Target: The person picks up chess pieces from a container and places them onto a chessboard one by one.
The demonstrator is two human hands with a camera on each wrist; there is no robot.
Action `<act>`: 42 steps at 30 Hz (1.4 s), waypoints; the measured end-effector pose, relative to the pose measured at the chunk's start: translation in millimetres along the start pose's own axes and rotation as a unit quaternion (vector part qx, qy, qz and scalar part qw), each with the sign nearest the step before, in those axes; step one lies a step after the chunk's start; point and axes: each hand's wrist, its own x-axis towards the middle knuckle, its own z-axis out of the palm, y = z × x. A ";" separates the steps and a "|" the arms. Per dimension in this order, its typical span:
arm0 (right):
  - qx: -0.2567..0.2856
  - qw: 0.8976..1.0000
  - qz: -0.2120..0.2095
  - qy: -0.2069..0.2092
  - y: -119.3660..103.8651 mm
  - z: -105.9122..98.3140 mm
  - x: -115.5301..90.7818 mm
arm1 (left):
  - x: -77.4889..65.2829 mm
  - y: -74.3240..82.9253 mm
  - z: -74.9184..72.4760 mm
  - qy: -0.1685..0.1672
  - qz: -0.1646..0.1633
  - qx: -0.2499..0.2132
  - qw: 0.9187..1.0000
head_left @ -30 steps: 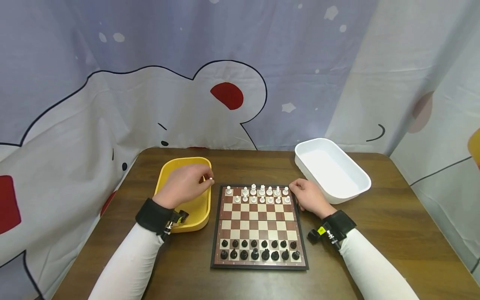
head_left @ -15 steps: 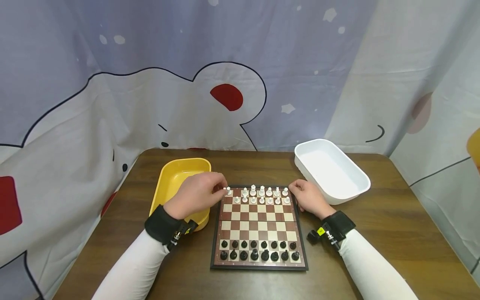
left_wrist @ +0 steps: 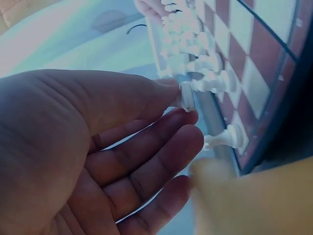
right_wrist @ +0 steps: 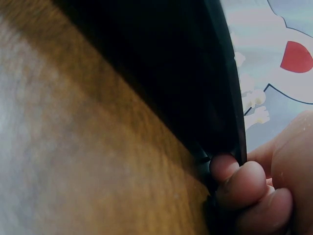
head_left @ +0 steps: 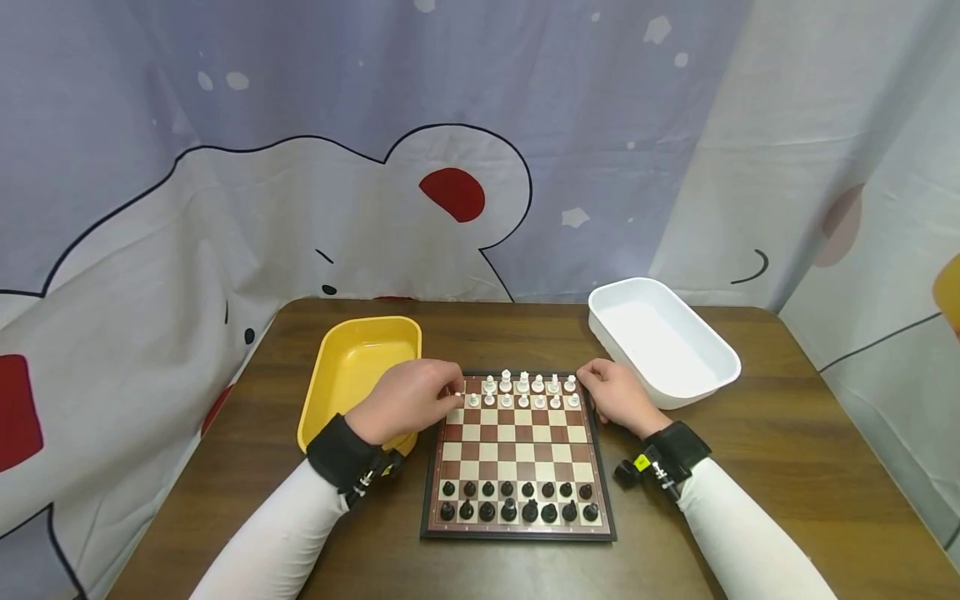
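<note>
L hand (head_left: 411, 400): at far-left corner of chessboard (head_left: 519, 454), thumb + forefinger pinching a white piece (left_wrist: 187, 96) just over the corner squares.
R hand (head_left: 617, 395): fingers curled on board's far-right edge, gripping it; wrist view shows fingertips (right_wrist: 234, 176) against the black rim.
White pieces (head_left: 525, 390): two far rows.
Black pieces (head_left: 517, 500): two near rows.
Yellow tray (head_left: 352, 375): on desk (head_left: 787, 467), left of board, behind L hand.
White tray (head_left: 663, 337): far right, near R hand.

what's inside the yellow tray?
The yellow tray shows only bare yellow floor in the head view. Its near right corner is hidden behind the left hand, which pinches a white piece at the board corner.
</note>
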 end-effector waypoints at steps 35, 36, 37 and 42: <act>0.001 1.000 0.004 -0.001 0.8 0.4 0.0 | 7.3 -13.4 25.7 0.001 0.002 0.044 0.999; 0.000 1.000 0.005 0.000 1.0 0.3 0.2 | 7.4 -13.3 26.0 0.003 0.003 0.046 0.999; 0.000 1.000 0.006 -0.001 1.1 0.4 0.4 | 7.5 -13.4 26.2 0.004 0.003 0.048 0.999; -0.003 1.000 0.006 -0.002 1.5 0.0 0.4 | 8.0 -12.8 25.6 0.002 -0.001 0.050 0.999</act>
